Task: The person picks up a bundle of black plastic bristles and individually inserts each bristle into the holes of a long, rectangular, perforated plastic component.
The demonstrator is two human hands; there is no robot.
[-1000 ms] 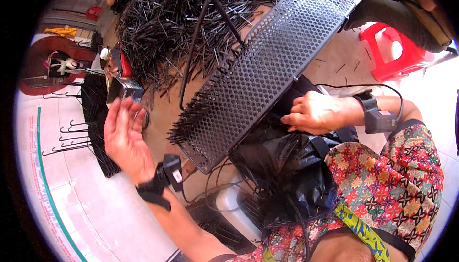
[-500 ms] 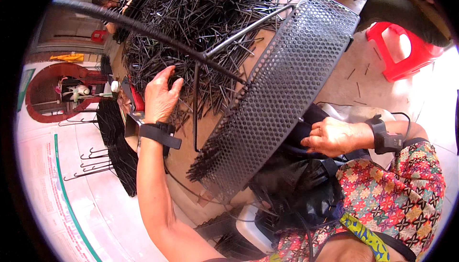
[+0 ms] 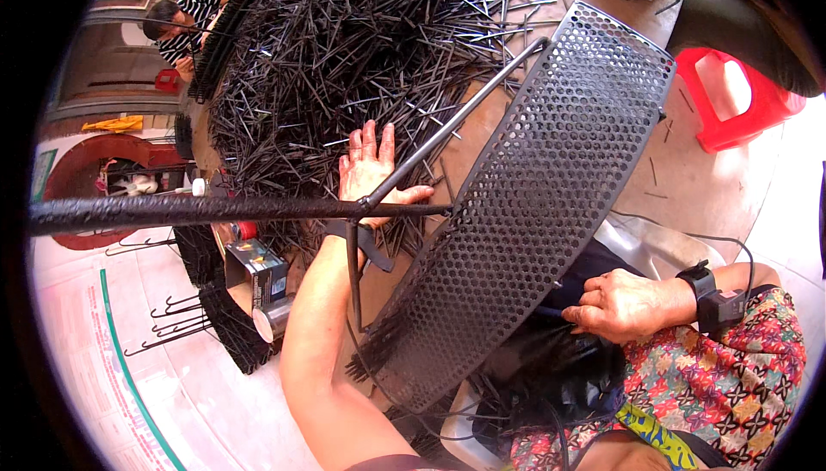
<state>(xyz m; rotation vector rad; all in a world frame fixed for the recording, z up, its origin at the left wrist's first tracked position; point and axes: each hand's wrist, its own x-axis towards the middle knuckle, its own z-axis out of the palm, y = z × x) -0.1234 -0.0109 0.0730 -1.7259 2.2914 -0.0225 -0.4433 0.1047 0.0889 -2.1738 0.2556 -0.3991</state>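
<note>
A long black panel, full of round holes, slants across the middle. Dark tufts crowd its lower left edge. Thin struts join it to a thick black rod running out to the left. Beyond lies a large heap of thin black sticks. My left hand is spread palm down at the heap's near edge, behind the rod and strut, with nothing visible in it. Beside the panel's lower right edge, above my lap, my right hand is closed; whatever its fingers hold is hidden.
A red plastic stool stands at the right on the floor. Left of my left arm are a small dark box and black bristled pieces with hooked wires. Another person in a striped top bends at the far left.
My left hand has moved right and spread its fingers. The rod has swung to lie nearly level, and the panel has shifted slightly right. My right hand has come a little nearer to me.
</note>
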